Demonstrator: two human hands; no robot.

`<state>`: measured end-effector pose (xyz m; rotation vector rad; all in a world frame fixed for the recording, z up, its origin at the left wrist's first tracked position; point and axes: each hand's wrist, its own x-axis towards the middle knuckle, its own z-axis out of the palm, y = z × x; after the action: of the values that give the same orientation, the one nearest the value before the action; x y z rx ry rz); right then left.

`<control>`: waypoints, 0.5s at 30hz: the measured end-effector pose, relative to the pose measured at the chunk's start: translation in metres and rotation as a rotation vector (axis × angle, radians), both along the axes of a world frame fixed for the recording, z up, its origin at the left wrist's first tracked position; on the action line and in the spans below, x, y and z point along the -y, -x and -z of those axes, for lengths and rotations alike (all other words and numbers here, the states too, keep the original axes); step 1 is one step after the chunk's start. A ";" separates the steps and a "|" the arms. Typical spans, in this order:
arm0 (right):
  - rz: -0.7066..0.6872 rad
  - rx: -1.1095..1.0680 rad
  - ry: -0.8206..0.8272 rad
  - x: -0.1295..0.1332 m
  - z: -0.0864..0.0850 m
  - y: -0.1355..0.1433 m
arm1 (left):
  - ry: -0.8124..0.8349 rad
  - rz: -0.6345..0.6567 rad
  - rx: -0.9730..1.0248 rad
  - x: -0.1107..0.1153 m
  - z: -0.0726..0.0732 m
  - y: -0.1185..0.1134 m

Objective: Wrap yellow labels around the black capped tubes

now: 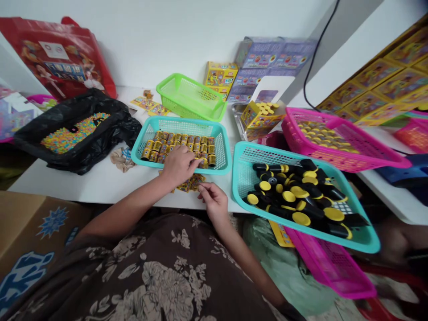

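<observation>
My left hand (179,166) reaches over the front rim of a turquoise basket (223,154), its fingers curled down onto rows of small yellow printed cylinders (163,141). Its fingertips are hidden, so what they hold cannot be made out. On the white table in front of this basket lies a pile of small yellow printed pieces (191,183). At the right edge of the pile, my right hand (214,200) is closed in a pinch. Whatever is between its thumb and finger is too small to name.
To the right, another turquoise basket (239,178) holds black tubes with yellow caps. Behind it stands a pink basket (371,154) of yellow-capped pieces. A green basket (190,100) is at the back. On the left, a black-lined tub (30,129) contains colourful beads.
</observation>
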<state>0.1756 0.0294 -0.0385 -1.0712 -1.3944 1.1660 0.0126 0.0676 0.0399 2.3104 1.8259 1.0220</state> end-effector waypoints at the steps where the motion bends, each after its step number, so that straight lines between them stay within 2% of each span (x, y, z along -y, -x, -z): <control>1: 0.017 0.008 0.006 -0.001 0.001 -0.003 | -0.026 -0.010 0.071 0.010 0.002 0.004; 4: 0.045 0.027 0.029 -0.001 0.006 -0.009 | -0.080 -0.125 0.331 0.042 0.016 0.023; 8: 0.063 0.071 0.033 0.000 0.010 -0.011 | -0.115 -0.447 0.522 0.070 0.048 0.075; 10: 0.072 0.088 0.023 -0.001 0.011 -0.009 | -0.062 -0.604 0.464 0.074 0.058 0.109; 12: 0.063 0.088 0.025 -0.001 0.011 -0.005 | 0.030 -0.714 0.355 0.074 0.062 0.139; 13: 0.054 0.086 0.031 -0.002 0.011 -0.003 | 0.083 -0.724 0.303 0.072 0.063 0.150; 15: 0.038 0.081 0.046 -0.002 0.011 0.002 | 0.206 -0.664 0.194 0.068 0.063 0.166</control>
<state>0.1732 0.0312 -0.0492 -1.1842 -1.4089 1.1431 -0.1535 -0.0005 -0.0227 1.4471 2.5214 0.9888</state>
